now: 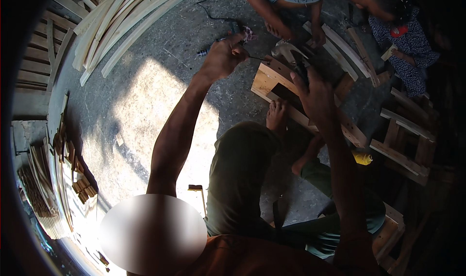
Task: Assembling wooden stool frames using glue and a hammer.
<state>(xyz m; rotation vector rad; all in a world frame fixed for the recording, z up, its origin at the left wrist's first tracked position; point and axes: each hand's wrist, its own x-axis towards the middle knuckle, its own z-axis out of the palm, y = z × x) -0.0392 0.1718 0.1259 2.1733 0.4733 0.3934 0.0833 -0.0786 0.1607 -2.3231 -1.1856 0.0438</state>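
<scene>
My left hand is closed, pinching a thin dark metal rod whose tip reaches the near end of a wooden frame. In my right hand is a hammer, gripped by its dark handle, with the metal head just above the frame. The frame is made of pale boards around a dark opening and lies on the floor. My bare foot presses against its near side.
Beyond the frame are one person's arms and another person in patterned clothing. Long wood strips lie at the far left. Wooden pieces and a yellow bottle are at right. A corded tool sits behind my left hand.
</scene>
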